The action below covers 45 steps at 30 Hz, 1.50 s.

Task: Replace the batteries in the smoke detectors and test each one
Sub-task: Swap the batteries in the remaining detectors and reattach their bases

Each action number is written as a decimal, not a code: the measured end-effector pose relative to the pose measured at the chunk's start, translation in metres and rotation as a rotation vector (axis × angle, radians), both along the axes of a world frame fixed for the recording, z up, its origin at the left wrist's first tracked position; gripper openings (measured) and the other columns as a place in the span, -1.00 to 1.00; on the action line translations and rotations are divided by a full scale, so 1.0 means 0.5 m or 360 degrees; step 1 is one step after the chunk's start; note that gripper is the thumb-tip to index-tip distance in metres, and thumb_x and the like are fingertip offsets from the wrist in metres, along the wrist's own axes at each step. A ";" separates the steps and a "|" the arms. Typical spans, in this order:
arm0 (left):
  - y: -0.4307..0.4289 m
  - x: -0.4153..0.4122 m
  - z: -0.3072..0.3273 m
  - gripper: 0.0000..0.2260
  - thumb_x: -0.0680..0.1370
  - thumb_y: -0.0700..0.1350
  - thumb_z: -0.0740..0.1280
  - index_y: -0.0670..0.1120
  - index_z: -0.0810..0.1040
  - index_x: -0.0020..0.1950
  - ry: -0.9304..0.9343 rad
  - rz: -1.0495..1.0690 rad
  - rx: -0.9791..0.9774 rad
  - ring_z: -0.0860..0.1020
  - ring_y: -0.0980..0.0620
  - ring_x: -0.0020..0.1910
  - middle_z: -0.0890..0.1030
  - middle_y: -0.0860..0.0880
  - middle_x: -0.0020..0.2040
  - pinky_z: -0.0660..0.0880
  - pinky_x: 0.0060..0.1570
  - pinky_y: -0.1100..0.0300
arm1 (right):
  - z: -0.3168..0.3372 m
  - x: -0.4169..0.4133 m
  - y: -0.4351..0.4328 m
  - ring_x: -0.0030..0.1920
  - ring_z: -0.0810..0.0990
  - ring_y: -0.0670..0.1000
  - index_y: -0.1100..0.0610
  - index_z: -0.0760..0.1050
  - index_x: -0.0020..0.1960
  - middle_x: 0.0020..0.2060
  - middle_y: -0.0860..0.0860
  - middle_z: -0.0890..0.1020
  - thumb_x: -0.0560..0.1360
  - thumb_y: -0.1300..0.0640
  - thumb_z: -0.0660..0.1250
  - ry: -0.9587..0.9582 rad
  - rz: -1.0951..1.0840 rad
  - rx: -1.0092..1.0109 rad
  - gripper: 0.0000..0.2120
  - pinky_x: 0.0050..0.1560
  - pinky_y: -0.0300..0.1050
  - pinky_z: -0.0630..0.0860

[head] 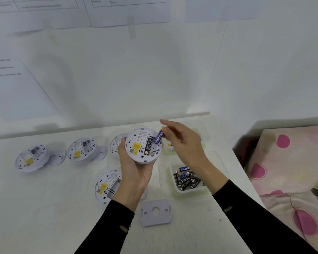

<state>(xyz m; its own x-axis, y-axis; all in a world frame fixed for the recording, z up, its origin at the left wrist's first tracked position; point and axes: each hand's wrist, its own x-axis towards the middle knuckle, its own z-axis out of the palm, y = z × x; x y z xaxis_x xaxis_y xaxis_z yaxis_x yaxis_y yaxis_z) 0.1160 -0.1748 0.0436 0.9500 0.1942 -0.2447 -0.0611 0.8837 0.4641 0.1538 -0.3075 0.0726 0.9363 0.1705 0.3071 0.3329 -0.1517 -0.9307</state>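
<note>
My left hand [134, 169] grips a round white smoke detector [136, 149], held above the table with its back towards me. A black battery [148, 145] lies in its open compartment. Just above the compartment's right side, my right hand [184, 143] pinches a blue battery [158, 137]. Several more detectors lie back-up on the table: one at the far left [30, 158], one beside it [81, 149], one partly hidden behind the held one [117, 142], one under my left wrist [106, 186].
A clear tray [189, 190] holding several black and blue batteries sits at the right. Another clear container [170, 148] lies behind it, mostly hidden by my right hand. A grey mounting plate [155, 211] lies near the front. A patterned cushion [286, 162] borders the table's right edge.
</note>
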 end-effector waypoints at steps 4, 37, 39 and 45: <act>-0.005 -0.002 0.007 -0.60 0.68 0.12 0.08 -0.10 0.51 0.31 -0.0014 0.0019 0.0198 0.56 -0.15 0.19 0.66 -0.14 0.09 0.48 0.28 -0.12 | -0.014 -0.021 0.006 -0.14 0.61 -0.20 0.11 0.57 -0.01 -0.18 -0.12 0.65 0.54 0.19 0.37 -0.0134 -0.0051 -0.0103 -0.96 -0.10 -0.38 0.51; -0.011 -0.033 0.026 -0.63 0.64 0.12 0.13 -0.08 0.56 0.22 0.0095 0.0042 0.0172 0.61 -0.05 0.01 0.64 -0.13 0.06 0.62 -0.05 0.07 | -0.066 -0.081 0.006 0.26 0.51 0.04 0.11 0.55 0.24 0.30 0.03 0.52 0.57 -0.08 0.25 -0.0808 -0.0189 -0.0764 -0.63 0.29 -0.03 0.39; -0.014 -0.035 0.027 -0.60 0.63 0.14 0.14 -0.11 0.55 0.25 0.0092 0.0041 0.0177 0.58 -0.05 0.04 0.62 -0.14 0.07 0.59 -0.06 0.12 | -0.060 -0.079 0.010 0.24 0.50 0.00 0.10 0.58 0.19 0.27 -0.02 0.52 0.50 -0.08 0.37 -0.0674 -0.0126 -0.0573 -0.64 0.27 -0.01 0.42; -0.014 -0.048 0.021 -0.58 0.65 0.15 0.12 -0.11 0.58 0.22 0.0040 0.0021 0.0139 0.57 -0.06 0.08 0.64 -0.14 0.07 0.58 -0.02 0.13 | -0.055 -0.088 0.024 0.19 0.45 -0.08 0.06 0.63 0.13 0.21 -0.11 0.50 0.41 -0.11 0.43 -0.0445 -0.0094 -0.0342 -0.63 0.22 -0.06 0.45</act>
